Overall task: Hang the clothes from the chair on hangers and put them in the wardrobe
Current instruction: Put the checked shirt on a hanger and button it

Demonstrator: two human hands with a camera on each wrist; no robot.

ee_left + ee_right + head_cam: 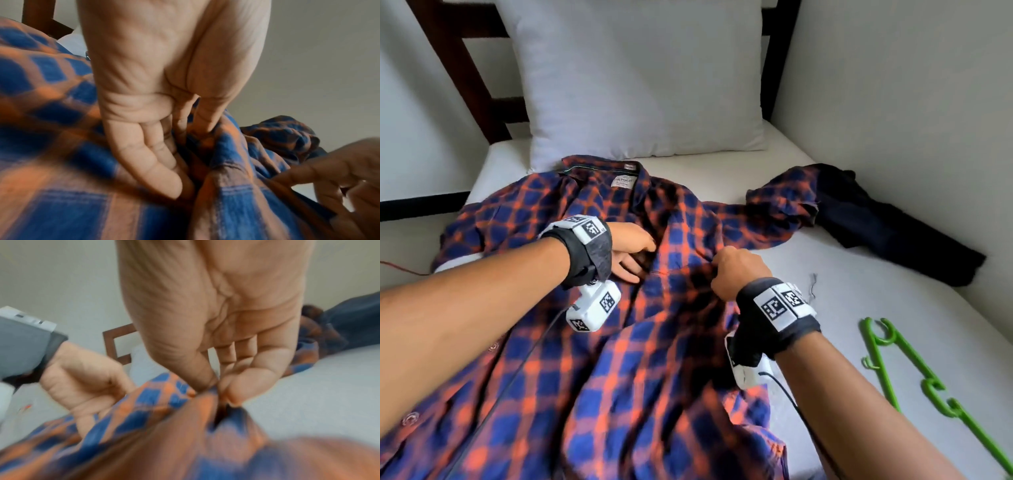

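Observation:
A blue and orange plaid shirt (619,377) lies spread front-up on the bed, collar toward the pillow. My left hand (633,255) reaches into the front opening at chest height. In the left wrist view, the thumb and first fingers of that hand (144,146) grip a fold of the shirt (51,211). My right hand (736,270) sits just to the right and pinches a raised bunch of fabric. The right wrist view shows the right hand (218,386) squeezing the shirt (144,443) between thumb and fingertips. A green plastic hanger (880,340) lies on the mattress at the right.
A dark garment (876,222) lies crumpled at the right by the wall, touching the shirt's right sleeve. A white pillow (643,78) leans against the dark wooden bed frame (472,68). Bare mattress (859,308) shows between the shirt and the hanger.

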